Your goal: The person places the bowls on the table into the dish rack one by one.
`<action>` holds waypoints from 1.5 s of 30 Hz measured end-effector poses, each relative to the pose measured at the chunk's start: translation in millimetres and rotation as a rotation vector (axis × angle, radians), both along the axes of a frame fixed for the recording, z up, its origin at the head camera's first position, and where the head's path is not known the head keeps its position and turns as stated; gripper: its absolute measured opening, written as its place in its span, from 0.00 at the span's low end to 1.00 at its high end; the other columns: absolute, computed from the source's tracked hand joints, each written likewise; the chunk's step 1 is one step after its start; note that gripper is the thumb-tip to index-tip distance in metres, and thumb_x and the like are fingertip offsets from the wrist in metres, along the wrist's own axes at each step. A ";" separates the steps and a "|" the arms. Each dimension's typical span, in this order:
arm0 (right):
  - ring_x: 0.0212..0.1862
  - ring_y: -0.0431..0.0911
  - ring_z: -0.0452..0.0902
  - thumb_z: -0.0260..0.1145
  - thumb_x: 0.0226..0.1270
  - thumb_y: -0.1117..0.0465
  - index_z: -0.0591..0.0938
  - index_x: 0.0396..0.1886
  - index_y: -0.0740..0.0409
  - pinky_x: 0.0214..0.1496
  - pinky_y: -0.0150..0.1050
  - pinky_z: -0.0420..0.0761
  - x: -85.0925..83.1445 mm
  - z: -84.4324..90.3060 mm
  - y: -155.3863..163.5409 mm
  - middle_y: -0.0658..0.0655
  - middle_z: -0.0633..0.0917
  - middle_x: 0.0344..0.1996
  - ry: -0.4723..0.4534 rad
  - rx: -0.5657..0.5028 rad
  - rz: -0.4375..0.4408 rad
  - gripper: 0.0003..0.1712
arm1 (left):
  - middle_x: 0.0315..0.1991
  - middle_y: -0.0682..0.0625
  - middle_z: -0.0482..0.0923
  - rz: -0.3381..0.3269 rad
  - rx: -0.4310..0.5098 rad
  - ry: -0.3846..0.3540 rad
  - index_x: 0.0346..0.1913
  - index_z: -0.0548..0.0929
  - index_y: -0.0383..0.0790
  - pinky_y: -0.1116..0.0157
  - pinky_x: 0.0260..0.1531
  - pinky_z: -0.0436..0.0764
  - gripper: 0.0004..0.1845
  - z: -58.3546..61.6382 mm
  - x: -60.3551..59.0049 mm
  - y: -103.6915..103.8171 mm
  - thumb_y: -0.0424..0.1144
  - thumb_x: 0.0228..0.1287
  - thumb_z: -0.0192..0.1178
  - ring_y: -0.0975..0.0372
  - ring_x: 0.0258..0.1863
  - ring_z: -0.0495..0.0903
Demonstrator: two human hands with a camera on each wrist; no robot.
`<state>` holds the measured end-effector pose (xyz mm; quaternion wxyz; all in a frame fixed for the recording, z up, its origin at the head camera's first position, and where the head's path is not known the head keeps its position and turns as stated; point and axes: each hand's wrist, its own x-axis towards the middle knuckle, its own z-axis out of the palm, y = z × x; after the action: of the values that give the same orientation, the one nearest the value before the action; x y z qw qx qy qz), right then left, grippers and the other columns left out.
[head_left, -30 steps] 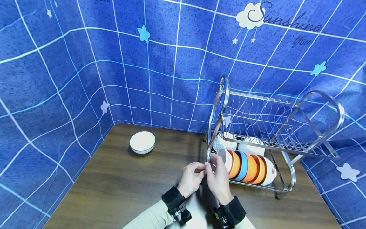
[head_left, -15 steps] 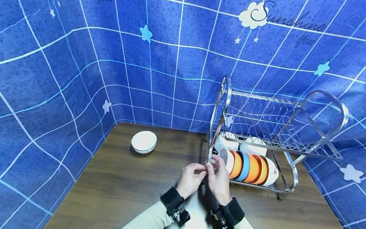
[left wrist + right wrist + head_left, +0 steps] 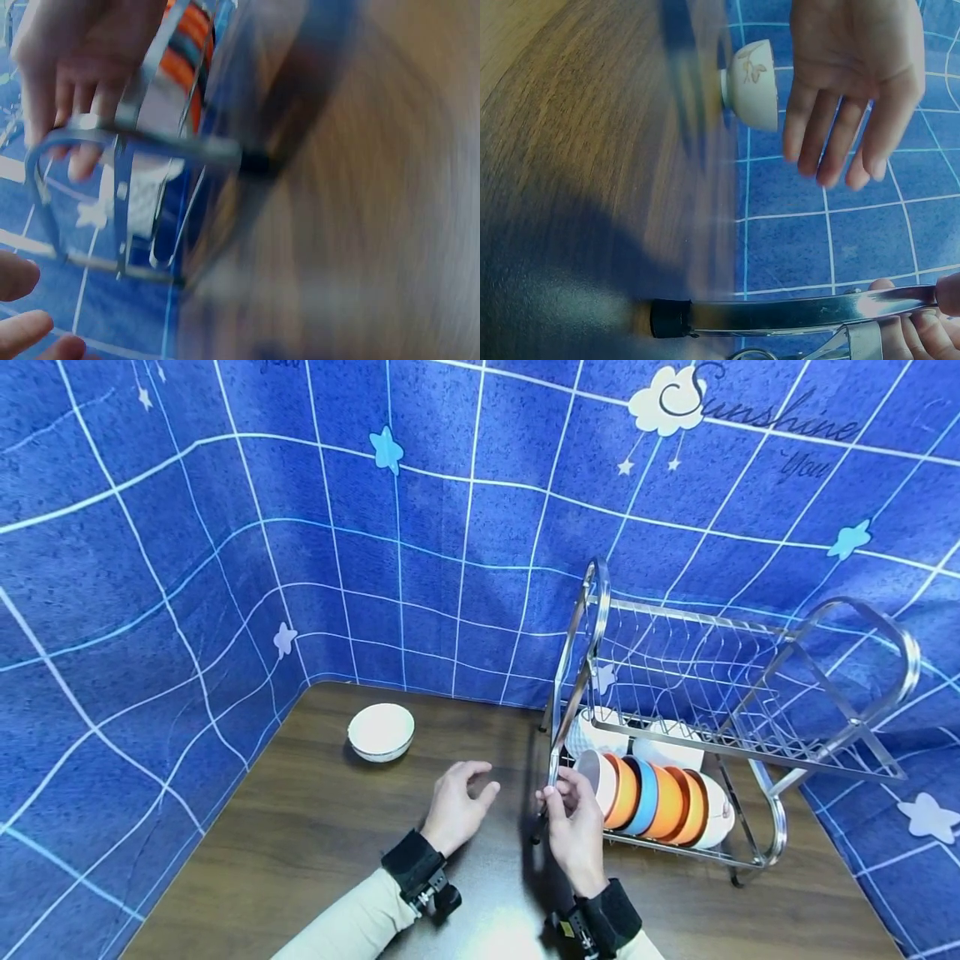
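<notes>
My right hand [image 3: 576, 837] holds the near left post of a two-tier metal dish rack [image 3: 912, 667], fingers and thumb around the tube. My left hand [image 3: 454, 810] is off the rack, over the table to its left, with fingers spread and nothing in them. In the right wrist view the left hand [image 3: 855, 67] hangs with loose fingers, and the rack's black foot [image 3: 671, 319] shows below. A white bowl [image 3: 381, 732] stands alone at the back left; a floral print marks that bowl [image 3: 754, 86] in the right wrist view.
On the rack's lower tier, orange bowls [image 3: 667, 806], a blue bowl [image 3: 645, 797] and white bowls [image 3: 596, 777] stand on edge in a row. Two white dishes sit behind them. A blue gridded cloth [image 3: 420, 568] hangs behind the wooden table [image 3: 300, 860].
My left hand has let go of the rack's post and moved left, its fingers opening. The right hand keeps its hold there. The rack and bowls show no clear movement.
</notes>
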<state>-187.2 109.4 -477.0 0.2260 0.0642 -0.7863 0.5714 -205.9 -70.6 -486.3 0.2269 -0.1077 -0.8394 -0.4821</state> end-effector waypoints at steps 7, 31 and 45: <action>0.33 0.58 0.83 0.60 0.64 0.76 0.73 0.53 0.72 0.36 0.34 0.81 6.4 13.2 -1.8 0.64 0.84 0.30 0.016 -0.028 0.025 0.17 | 0.48 0.42 0.80 0.135 -0.103 0.037 0.49 0.83 0.36 0.53 0.54 0.71 0.19 10.8 -17.3 -37.6 0.37 0.54 0.69 0.50 0.51 0.76; 0.33 0.45 0.83 0.62 0.65 0.71 0.75 0.52 0.59 0.36 0.33 0.81 -3.5 0.7 4.8 0.52 0.85 0.30 -0.022 -0.029 0.016 0.16 | 0.63 0.26 0.57 0.489 -0.126 -0.154 0.68 0.63 0.30 0.42 0.60 0.56 0.38 -2.1 -42.0 -134.3 0.37 0.54 0.64 0.35 0.63 0.53; 0.33 0.44 0.82 0.62 0.65 0.70 0.75 0.52 0.57 0.36 0.33 0.81 -2.4 -2.8 4.3 0.51 0.85 0.30 -0.031 -0.033 0.033 0.16 | 0.53 0.24 0.71 0.426 0.046 -0.497 0.61 0.64 0.20 0.51 0.54 0.74 0.29 -6.8 -46.8 -157.2 0.41 0.65 0.51 0.43 0.46 0.80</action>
<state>-189.7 113.7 -479.8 0.2056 0.0645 -0.7789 0.5890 -252.8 -227.9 -493.1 0.1133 0.1966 -0.8616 -0.4540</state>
